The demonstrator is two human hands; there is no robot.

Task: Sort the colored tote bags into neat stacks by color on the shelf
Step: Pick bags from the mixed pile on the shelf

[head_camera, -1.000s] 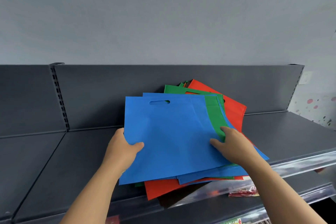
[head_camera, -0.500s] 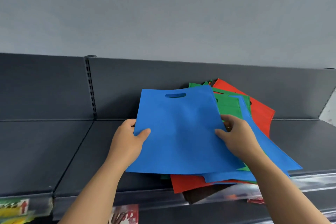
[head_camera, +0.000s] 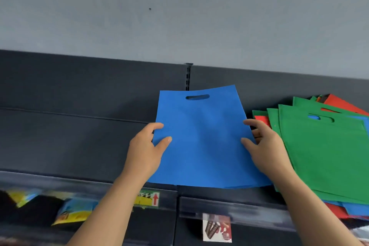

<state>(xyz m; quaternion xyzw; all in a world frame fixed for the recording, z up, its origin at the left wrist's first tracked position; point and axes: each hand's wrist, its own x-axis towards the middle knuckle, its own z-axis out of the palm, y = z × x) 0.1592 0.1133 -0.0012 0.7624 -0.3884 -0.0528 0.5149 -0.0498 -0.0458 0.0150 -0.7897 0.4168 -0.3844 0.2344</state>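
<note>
Both hands on one blue bag. Left hand pinches its left edge, thumb on top, fingers curled behind. Right hand pinches the right edge the same way.

Bag is held flat, handle slot away from the person, over the dark shelf, just left of the mixed pile. Cannot tell whether it rests on the shelf.

Pile: green bag on top, red bags and more blue showing beneath, edges askew. No sorted stack in view.

Judgement: early stage. Probably the first blue bag is being set down; nearly all the sorting is left.
</note>
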